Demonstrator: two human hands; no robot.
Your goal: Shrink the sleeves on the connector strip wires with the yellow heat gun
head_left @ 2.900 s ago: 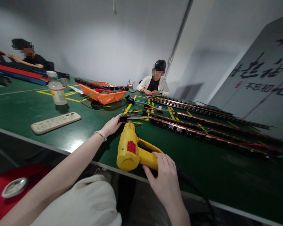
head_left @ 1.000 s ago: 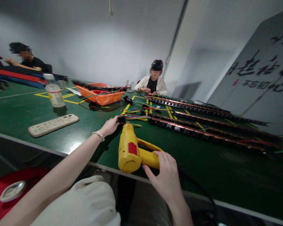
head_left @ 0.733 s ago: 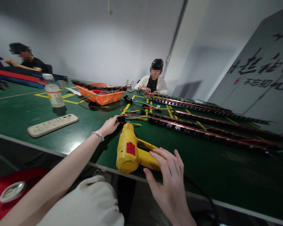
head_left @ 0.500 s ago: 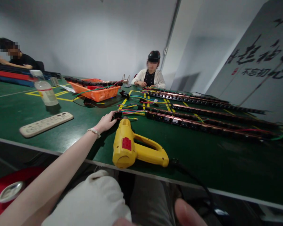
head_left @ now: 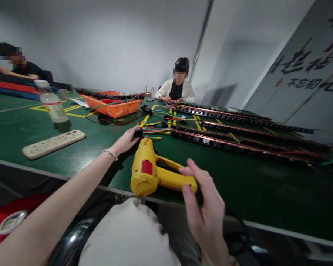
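On the green table lies a yellow heat gun (head_left: 144, 168) on its side, its nozzle toward the far side and its handle (head_left: 174, 181) pointing right. My right hand (head_left: 207, 203) is at the end of that handle, fingers and thumb apart on either side of it, not closed round it. My left hand (head_left: 125, 141) reaches forward past the heat gun, its thumb and fingers about a small black connector block (head_left: 138, 133) where coloured wires (head_left: 155, 130) end. Those wires lead right to a long black strip with copper-coloured bars (head_left: 216, 144).
An orange basket (head_left: 116, 109) holds another strip. A bottle (head_left: 54, 103) and a beige remote-like bar (head_left: 54, 144) stand left. Further strips (head_left: 227, 114) lie on the right. One person (head_left: 176, 90) sits opposite, another (head_left: 24, 68) far left. The table edge (head_left: 111, 190) is close to me.
My right hand has come up from the bottom edge to the heat gun's handle, fingers spread. My left hand stays at the connector, its fingers slightly further over it.
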